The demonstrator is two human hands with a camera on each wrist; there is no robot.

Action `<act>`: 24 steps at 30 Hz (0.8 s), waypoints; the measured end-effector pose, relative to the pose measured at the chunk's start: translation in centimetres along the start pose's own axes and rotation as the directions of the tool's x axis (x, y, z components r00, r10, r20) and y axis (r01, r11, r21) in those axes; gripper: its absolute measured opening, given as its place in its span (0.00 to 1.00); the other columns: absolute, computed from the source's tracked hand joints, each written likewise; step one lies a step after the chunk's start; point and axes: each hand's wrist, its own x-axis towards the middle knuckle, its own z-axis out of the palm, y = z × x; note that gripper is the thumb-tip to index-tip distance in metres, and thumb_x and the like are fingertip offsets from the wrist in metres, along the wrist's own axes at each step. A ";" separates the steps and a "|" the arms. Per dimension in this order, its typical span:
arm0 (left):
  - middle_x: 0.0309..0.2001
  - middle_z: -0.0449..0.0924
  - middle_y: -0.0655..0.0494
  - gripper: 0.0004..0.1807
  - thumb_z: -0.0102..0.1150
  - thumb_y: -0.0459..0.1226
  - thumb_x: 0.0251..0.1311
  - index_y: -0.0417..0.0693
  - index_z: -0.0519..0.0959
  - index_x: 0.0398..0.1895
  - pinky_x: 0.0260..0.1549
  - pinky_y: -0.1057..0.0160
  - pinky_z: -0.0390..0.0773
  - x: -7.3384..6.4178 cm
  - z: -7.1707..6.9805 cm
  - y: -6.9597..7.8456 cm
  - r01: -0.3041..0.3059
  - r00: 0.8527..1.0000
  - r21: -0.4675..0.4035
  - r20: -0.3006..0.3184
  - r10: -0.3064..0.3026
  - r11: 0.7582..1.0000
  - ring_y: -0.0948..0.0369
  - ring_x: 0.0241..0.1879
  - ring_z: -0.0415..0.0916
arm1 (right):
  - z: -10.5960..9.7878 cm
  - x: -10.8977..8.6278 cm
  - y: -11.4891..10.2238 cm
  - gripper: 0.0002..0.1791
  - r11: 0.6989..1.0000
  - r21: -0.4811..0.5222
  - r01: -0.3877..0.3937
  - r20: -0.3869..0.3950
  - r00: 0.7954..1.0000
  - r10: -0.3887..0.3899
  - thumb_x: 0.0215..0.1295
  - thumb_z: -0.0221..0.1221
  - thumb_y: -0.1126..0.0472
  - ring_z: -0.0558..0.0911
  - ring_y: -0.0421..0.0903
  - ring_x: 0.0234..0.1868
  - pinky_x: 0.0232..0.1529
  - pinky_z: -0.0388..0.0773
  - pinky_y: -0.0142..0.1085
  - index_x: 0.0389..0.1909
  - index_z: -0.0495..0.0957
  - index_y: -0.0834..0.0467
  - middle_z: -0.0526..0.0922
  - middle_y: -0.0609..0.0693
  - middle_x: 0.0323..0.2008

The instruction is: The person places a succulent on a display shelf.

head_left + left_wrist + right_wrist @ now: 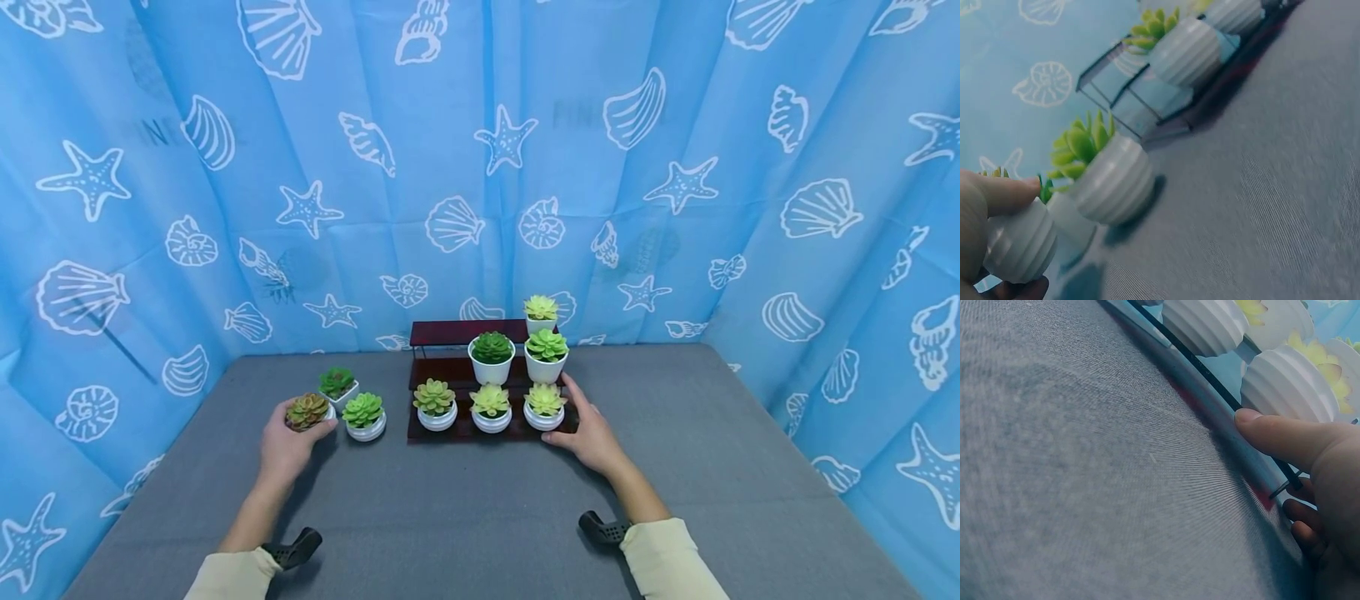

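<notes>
Three succulents [363, 408] left of the shelf [438, 333], six on it

The left hand [283, 446] pinches a reddish-green succulent [307, 411] by its ribbed white pot [1021, 247], thumb and fingers curled around it. Just right, a dark-green succulent [337, 382] and a bright-green succulent [363, 410] stand on grey cloth [450, 517]. Farther right is the dark-red, three-tier shelf; at its right end the right hand [592, 440] grips the bottom corner, thumb in front, fingers bent.

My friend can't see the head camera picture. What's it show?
A person's left hand holds a reddish-green potted succulent beside two others on a gray table; the right hand grips the right end of a dark three-tier stand bearing six potted plants. Behind hangs a blue seashell curtain.
</notes>
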 end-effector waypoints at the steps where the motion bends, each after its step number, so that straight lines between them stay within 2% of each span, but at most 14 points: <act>1: 0.64 0.62 0.33 0.46 0.70 0.44 0.55 0.35 0.56 0.71 0.57 0.40 0.64 0.0 -0.1 0.2 -0.006 1.000 0.001 -0.003 0.006 1.000 0.39 0.63 0.61 | 0.0 0.0 0.0 0.59 1.000 -0.002 0.000 0.001 1.000 0.000 0.49 0.75 0.57 0.69 0.60 0.62 0.59 0.64 0.61 0.77 0.47 0.50 0.72 0.62 0.61; 11: 0.65 0.62 0.34 0.44 0.69 0.45 0.57 0.39 0.58 0.71 0.58 0.40 0.65 0.0 0.3 4.2 -0.075 0.997 -0.008 -0.004 0.075 0.997 0.41 0.64 0.60 | 0.0 -0.2 0.3 0.59 1.000 -0.001 0.025 -0.014 1.000 -0.025 0.49 0.75 0.57 0.70 0.61 0.61 0.58 0.65 0.61 0.77 0.47 0.51 0.71 0.63 0.62; 20: 0.65 0.63 0.37 0.48 0.68 0.50 0.57 0.39 0.55 0.73 0.58 0.42 0.67 1.5 1.4 7.5 -0.104 0.986 -0.060 0.125 0.111 0.993 0.43 0.64 0.62 | 0.1 -0.4 0.4 0.60 1.000 0.005 0.008 -0.005 1.000 -0.008 0.49 0.75 0.59 0.69 0.60 0.62 0.60 0.65 0.60 0.77 0.46 0.50 0.70 0.62 0.64; 24: 0.65 0.63 0.36 0.47 0.68 0.49 0.57 0.38 0.55 0.73 0.56 0.43 0.70 1.9 1.9 8.5 -0.130 0.978 -0.061 0.154 0.138 0.990 0.44 0.61 0.64 | 0.2 -0.1 0.2 0.59 1.000 0.008 0.018 0.000 1.000 -0.018 0.50 0.75 0.58 0.68 0.61 0.63 0.59 0.65 0.60 0.78 0.46 0.49 0.71 0.62 0.63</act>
